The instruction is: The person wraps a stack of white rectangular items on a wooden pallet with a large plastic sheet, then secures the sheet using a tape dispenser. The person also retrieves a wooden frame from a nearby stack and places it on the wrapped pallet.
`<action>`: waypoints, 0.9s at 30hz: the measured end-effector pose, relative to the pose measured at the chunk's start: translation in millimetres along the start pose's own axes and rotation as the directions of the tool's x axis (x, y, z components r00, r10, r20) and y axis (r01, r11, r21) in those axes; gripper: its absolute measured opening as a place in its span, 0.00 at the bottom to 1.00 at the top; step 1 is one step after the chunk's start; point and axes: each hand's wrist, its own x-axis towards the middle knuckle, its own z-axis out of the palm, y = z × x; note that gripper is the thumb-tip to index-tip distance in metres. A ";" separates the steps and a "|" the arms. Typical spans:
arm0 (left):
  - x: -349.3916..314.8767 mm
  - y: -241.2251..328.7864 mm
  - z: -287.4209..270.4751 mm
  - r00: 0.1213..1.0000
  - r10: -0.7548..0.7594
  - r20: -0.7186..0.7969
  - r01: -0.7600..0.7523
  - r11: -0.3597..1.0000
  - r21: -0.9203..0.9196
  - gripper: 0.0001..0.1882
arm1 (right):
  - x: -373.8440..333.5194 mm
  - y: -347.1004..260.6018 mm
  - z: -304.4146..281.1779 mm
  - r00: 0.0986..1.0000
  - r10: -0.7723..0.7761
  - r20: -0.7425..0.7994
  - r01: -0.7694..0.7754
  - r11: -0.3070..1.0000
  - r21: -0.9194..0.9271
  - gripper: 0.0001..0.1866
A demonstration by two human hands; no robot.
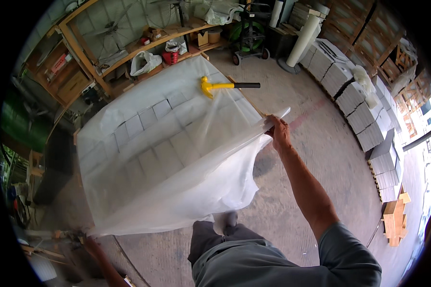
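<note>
A large translucent plastic sheet (215,184) is draped over rows of pale rectangular blocks (153,162), which show faintly through it. My right hand (279,131) is closed on the sheet's right edge, fingers wrapped around the bunched film. At the lower left, my left hand (87,240) pinches the sheet's near left corner; that area is dim and its fingers are partly hidden. Between the hands the near edge is pulled fairly taut, with a loose fold hanging toward my legs. A yellow claw hammer (220,86) with a black grip lies on the sheet's far right part.
A wooden bench (158,40) with bags and boxes runs along the back wall. A black hand truck (251,33) and a white roll (304,40) stand behind. Stacks of grey flat pieces (361,103) line the right side, with a wooden piece (393,222) nearer.
</note>
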 end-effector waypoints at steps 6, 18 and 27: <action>45.0 25.0 -19.7 0.964 -0.265 0.031 0.097 0.240 -0.966 0.21 | 24.7 -24.4 49.6 0.999 -0.027 -0.038 0.026 0.999 -0.048 0.14; 143.2 67.4 -66.1 0.979 -0.114 0.168 0.153 -0.126 -0.980 0.16 | 78.5 -37.1 105.4 0.992 0.024 -0.126 -0.042 0.988 -0.147 0.11; 231.7 87.6 -55.8 0.964 -0.221 0.149 0.028 -0.472 -0.881 0.13 | 167.9 -25.4 158.4 0.994 0.108 -0.019 -0.109 0.985 -0.136 0.10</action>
